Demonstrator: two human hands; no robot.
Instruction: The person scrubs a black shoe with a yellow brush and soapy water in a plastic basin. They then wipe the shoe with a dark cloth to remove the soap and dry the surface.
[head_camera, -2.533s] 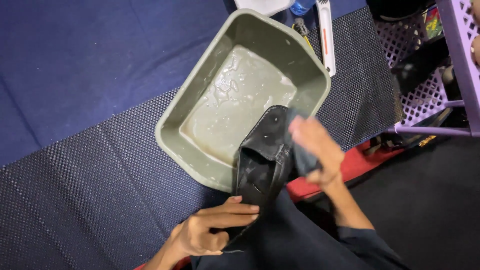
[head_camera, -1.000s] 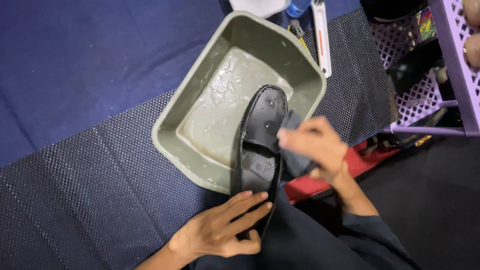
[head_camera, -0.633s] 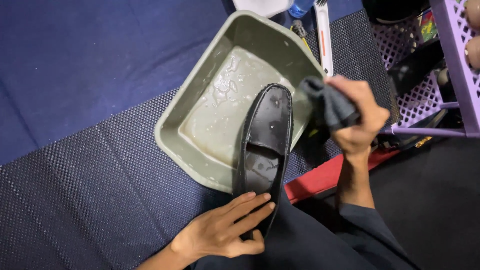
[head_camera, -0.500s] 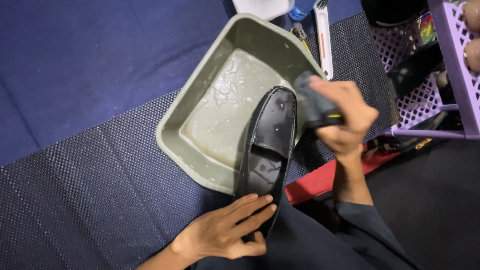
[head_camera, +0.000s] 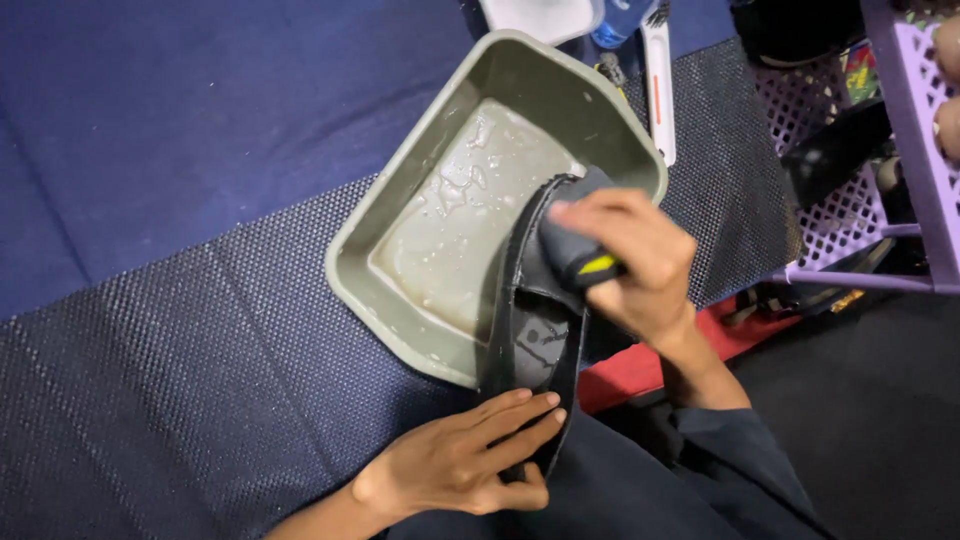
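Observation:
A black shoe (head_camera: 530, 330) lies with its toe over a grey-green plastic tub (head_camera: 400, 210) that holds shallow soapy water. My left hand (head_camera: 470, 455) grips the shoe's heel end at the bottom of the view. My right hand (head_camera: 625, 265) is closed around a dark grey cloth (head_camera: 570, 250) with a yellow patch and presses it onto the front of the shoe.
The tub stands on a black dotted mat (head_camera: 190, 370) over blue flooring (head_camera: 170, 110). A white brush handle (head_camera: 660, 85) lies beyond the tub. A purple perforated basket (head_camera: 900, 140) stands at the right, a red object (head_camera: 640, 365) beside my right forearm.
My right hand lifted the cloth off the shoe to the right, then came back down onto the toe. The shoe has turned slightly; my left hand has stayed at the heel.

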